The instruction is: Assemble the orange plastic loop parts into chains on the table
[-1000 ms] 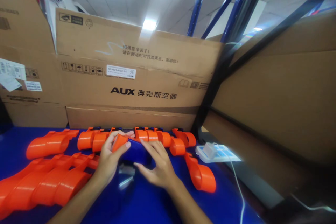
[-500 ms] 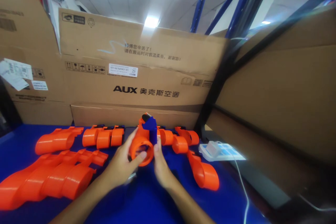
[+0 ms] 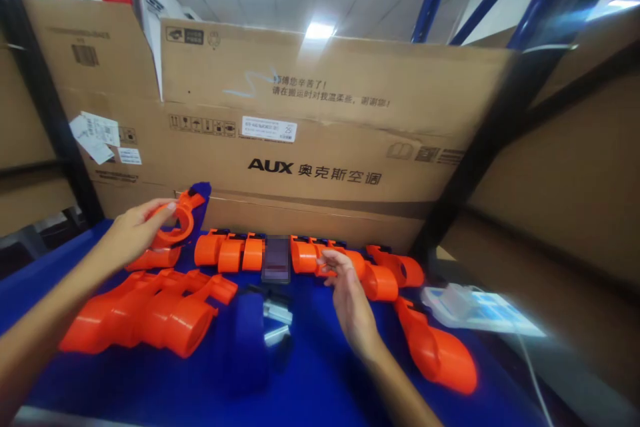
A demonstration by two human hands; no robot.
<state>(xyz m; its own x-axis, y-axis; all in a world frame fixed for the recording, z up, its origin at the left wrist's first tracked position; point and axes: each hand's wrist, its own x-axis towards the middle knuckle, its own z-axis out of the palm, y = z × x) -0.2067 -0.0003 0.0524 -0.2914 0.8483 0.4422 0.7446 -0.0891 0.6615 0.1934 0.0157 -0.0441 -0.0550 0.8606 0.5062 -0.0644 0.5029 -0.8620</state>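
1. Left hand (image 3: 134, 230): raised at the left above the table, fingers wrapped around an orange ring-shaped housing (image 3: 176, 227). A dark blue piece (image 3: 201, 195) shows at the housing's far side. The item is held clear of the surface, over the left end of the rear row.
2. Right hand (image 3: 350, 297): fingers loosely spread and holding nothing, fingertips (image 3: 327, 260) just at an orange part in the rear row (image 3: 310, 257).
3. Rear row: orange plastic parts set side by side along the back edge of the table, a group of three (image 3: 227, 252) left of centre, further pieces (image 3: 390, 275) to the right.
4. Dark rectangular item (image 3: 276, 260): lies between the two halves of the rear row; surface blurred, nothing readable.
5. Front left cluster (image 3: 150, 310): larger orange housings lying nested on their sides.
6. Single orange housing (image 3: 435, 350): lies at the front right, apart from the rest.
7. Small metal pieces (image 3: 277, 320): lie on the table between the hands, beside a dark blue part (image 3: 247, 340).
8. Table (image 3: 310, 380): blue surface.
9. White and light blue flat object (image 3: 475, 307): at the right edge, with a white cable (image 3: 530, 373) leading off it.
10. Cardboard carton (image 3: 320, 140): stands behind the table; printed "AUX" with Chinese characters, a row of handling symbols, a white label (image 3: 269, 128) showing "25".
11. Second carton (image 3: 95, 107): left rear, bears a barcode and white paper labels (image 3: 95, 137); text too small to read.
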